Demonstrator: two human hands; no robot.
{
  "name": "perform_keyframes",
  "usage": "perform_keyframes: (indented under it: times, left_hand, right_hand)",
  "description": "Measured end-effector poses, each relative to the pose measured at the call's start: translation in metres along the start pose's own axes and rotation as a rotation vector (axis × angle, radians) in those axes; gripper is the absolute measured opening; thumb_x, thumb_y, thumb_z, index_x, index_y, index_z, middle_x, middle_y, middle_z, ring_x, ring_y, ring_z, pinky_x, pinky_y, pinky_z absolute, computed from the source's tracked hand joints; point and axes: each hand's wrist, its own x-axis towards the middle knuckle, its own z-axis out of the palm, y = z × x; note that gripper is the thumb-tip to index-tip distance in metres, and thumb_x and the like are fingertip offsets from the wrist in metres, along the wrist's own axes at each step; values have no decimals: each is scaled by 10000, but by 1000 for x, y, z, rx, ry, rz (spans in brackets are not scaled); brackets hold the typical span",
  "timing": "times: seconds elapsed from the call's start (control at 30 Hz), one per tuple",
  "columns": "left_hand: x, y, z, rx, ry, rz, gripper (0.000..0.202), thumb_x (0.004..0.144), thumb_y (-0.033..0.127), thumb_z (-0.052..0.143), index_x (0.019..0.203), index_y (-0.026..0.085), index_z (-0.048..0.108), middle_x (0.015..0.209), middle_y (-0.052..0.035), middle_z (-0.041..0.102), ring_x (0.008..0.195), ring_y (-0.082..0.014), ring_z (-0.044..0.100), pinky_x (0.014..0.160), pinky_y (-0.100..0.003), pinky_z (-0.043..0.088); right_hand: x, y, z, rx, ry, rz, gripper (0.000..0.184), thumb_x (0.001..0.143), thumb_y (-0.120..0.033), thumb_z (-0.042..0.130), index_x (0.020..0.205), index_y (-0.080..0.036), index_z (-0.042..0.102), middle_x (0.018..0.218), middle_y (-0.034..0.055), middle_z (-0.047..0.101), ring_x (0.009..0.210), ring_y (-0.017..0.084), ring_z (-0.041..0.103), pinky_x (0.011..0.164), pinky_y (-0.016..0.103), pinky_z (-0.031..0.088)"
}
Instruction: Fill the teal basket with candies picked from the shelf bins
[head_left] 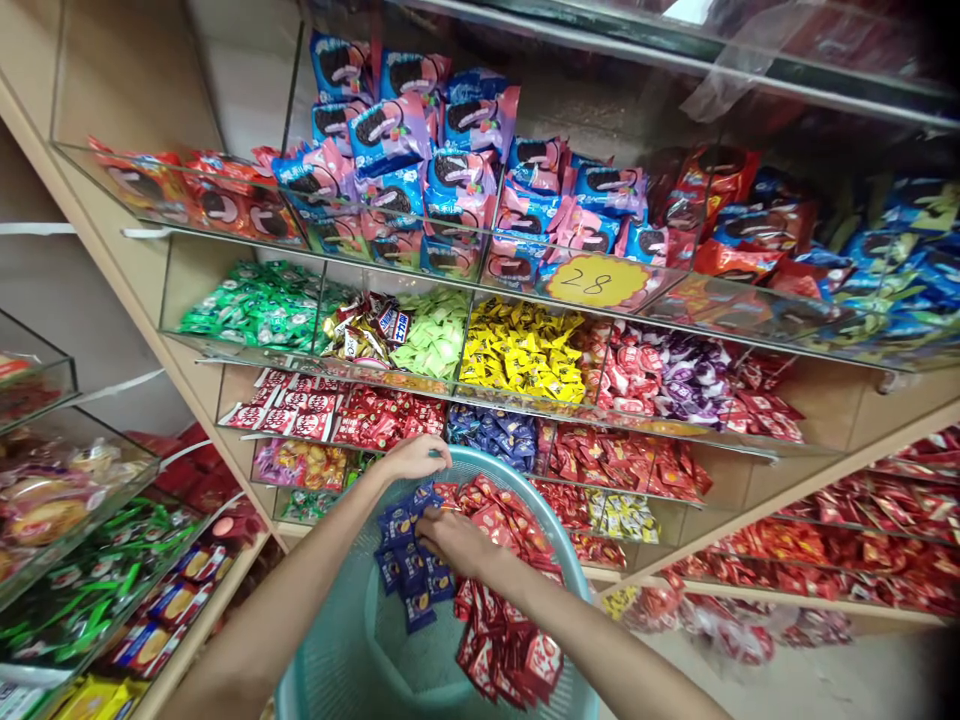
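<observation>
A teal plastic basket (574,560) stands below the shelves, with small blue candy packets (412,570) on its left side and red candy packets (510,650) on its right. My left hand (415,458) is closed at the far rim of the basket, its fingers curled over the edge. Inside the basket, my right hand (454,540) has its fingers pressed together on the blue packets. The palm is turned down, so exactly how many packets it grips is hidden. Just past the rim, a shelf compartment holds more blue packets (491,432).
Clear-fronted shelves rise ahead, filled with yellow candies (521,350), green candies (255,305) and blue-pink cookie packs (390,135). A yellow price tag (598,280) reads 28. Another shelf unit (75,490) stands close on the left. Bagged goods (727,628) lie on the floor at right.
</observation>
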Motion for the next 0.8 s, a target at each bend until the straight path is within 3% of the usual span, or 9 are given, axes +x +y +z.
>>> perform_keyframes:
  times: [0.2,0.33,0.47,0.63,0.8]
  left_hand:
    - [-1,5,-2,2,6,-4,222,669,198,477,752,204,683,784,30,644,708,-115,570,638,-168,410]
    - [-1,7,-3,2,-3,-8,222,679,206,469,745,203,681,787,32,646,709,-116,573,627,-167,407]
    - [-2,6,-2,10,9,0,214,689,221,470,735,216,679,786,42,643,722,-114,572,632,-162,401]
    - [-2,6,-1,34,27,-1,200,693,244,485,731,230,681,792,55,647,725,-107,565,658,-155,394]
    - [-3,6,-1,32,25,-9,200,695,249,490,737,232,685,782,55,649,719,-109,566,655,-157,394]
  right_hand:
    - [-12,-8,4,-107,69,58,183,844,-128,380,992,-181,473,1026,55,501,658,117,538,568,252,435]
    - [-33,-15,8,-204,119,32,129,859,-163,394,928,-182,501,949,47,521,801,160,525,688,290,439]
    - [-46,-27,27,-319,122,21,157,828,-147,448,963,-168,525,1002,88,531,957,214,472,788,363,400]
    - [-37,-34,48,-381,129,120,197,826,-143,447,1004,-167,528,1026,109,535,969,229,463,781,397,394]
    - [-28,-32,47,-381,140,199,163,823,-140,452,960,-177,533,978,92,543,880,212,487,720,374,415]
